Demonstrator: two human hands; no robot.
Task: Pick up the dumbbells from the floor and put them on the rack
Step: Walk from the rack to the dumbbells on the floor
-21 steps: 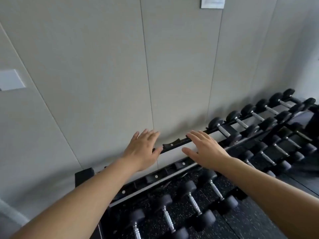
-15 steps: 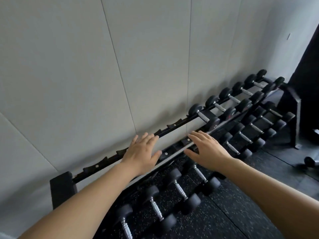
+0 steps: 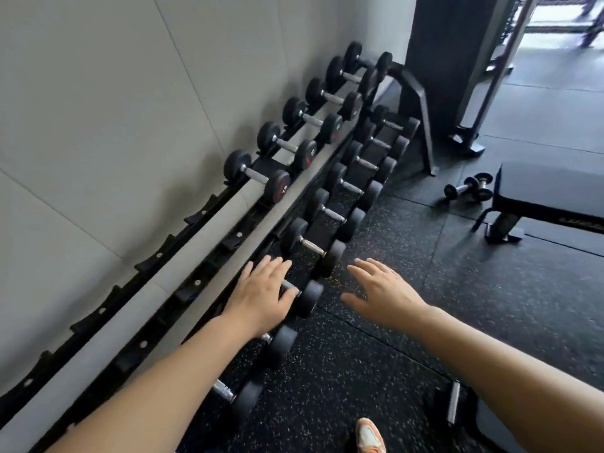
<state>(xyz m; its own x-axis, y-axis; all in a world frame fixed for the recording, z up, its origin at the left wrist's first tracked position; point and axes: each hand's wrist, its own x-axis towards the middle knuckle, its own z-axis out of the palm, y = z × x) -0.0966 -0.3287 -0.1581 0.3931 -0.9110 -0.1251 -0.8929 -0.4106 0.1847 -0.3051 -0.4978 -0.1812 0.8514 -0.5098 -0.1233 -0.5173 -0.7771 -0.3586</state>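
Two empty hands reached out in front of the dumbbell rack.

Both the left hand [image 3: 261, 297] and right hand [image 3: 380, 294] were spread open, gripping nothing; the left hovered over the rack's [image 3: 209, 220] lower row, the right over the floor [image 3: 490, 289]. Two small dumbbells [image 3: 469, 188] lay on the floor beside a padded bench [image 3: 549, 191], well apart from both hands.

Speckled floor and a two-tier rack

The black rubber floor [image 3: 376, 371] carries a rack [image 3: 209, 273] along the wall, a pair of small dumbbells [image 3: 469, 188] beside a bench foot [image 3: 501, 228], and one orange shoe [image 3: 371, 434]; dumbbells line the rack's upper tier [image 3: 294, 132] and lower tier [image 3: 343, 191].
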